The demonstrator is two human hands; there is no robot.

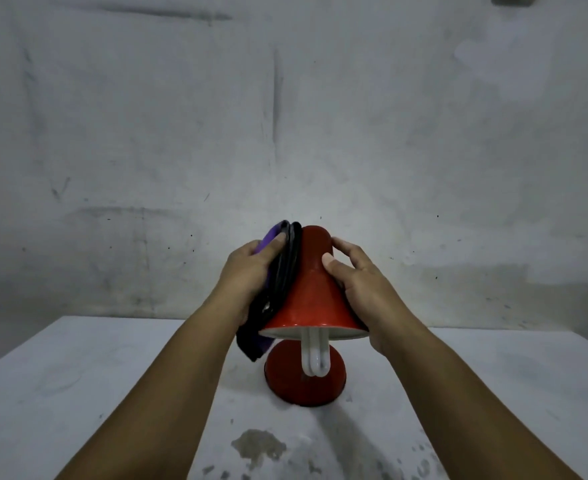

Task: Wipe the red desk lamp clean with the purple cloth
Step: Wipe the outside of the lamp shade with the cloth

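The red desk lamp (311,292) stands on a round red base (285,379) in the middle of the white table. Its bell-shaped shade points down, and a white curled bulb (315,355) hangs out of it. My left hand (247,278) presses the purple cloth (272,237) flat against the shade's left side; the cloth's dark-edged lower end (251,346) hangs below the shade's rim. My right hand (358,282) grips the shade's right side, thumb on the front. The lamp's neck is hidden behind the shade.
The white table (112,393) is scuffed, with a chipped grey patch (258,445) near me. A stained white wall (285,116) rises right behind the table's far edge.
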